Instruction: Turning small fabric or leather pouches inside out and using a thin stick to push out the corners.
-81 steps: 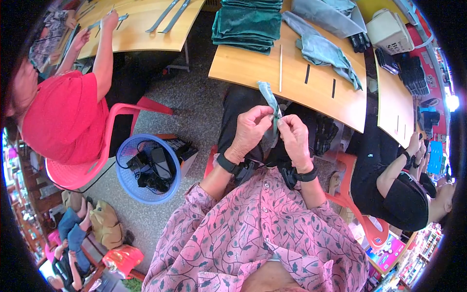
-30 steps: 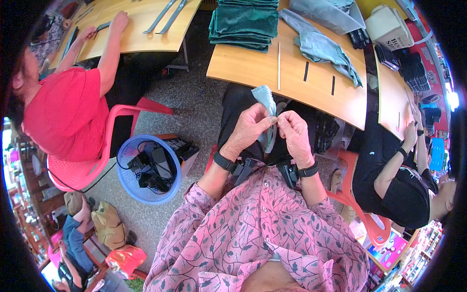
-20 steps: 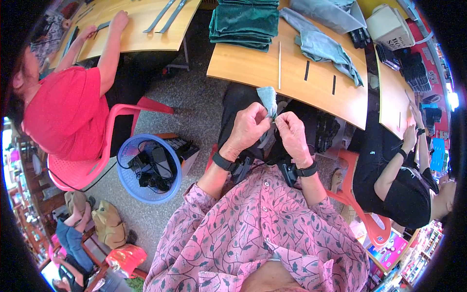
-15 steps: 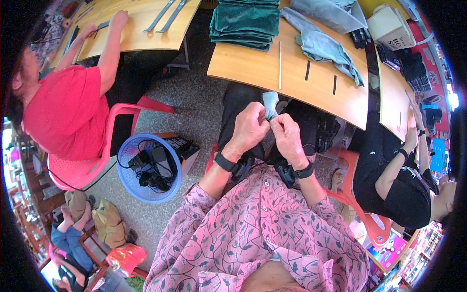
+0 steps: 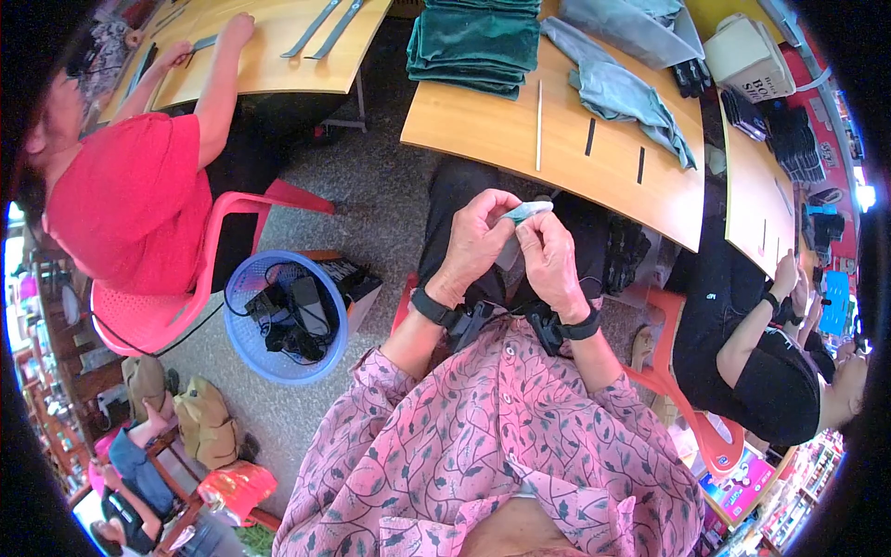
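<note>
In front of my lap, both hands pinch a small pale green and white piece of cloth (image 5: 529, 213). My left hand (image 5: 476, 243) is closed on its left end. My right hand (image 5: 551, 257) grips it from the right, thumb and fingers pressed together. The fingers partly cover the piece, so its full shape is hidden. Beyond my hands stands a wooden table (image 5: 464, 125). On it lie a stack of dark green folded cloth (image 5: 473, 56), a crumpled grey-green cloth (image 5: 631, 100), a thin white strip (image 5: 539, 127) and a black strip (image 5: 590, 136).
A blue basket (image 5: 243, 357) holding black cables and adapters stands on the floor at left. Nearby, a person in red (image 5: 135, 200) sits on a pink chair (image 5: 200, 297). At right, a person in black (image 5: 766, 371) sits on an orange chair (image 5: 668, 371). A grey bin (image 5: 650, 42) tops the table.
The cloth piece stood upright above my fingertips; now it lies sideways between them, folded over to the right. My left fingers have shifted their hold.
</note>
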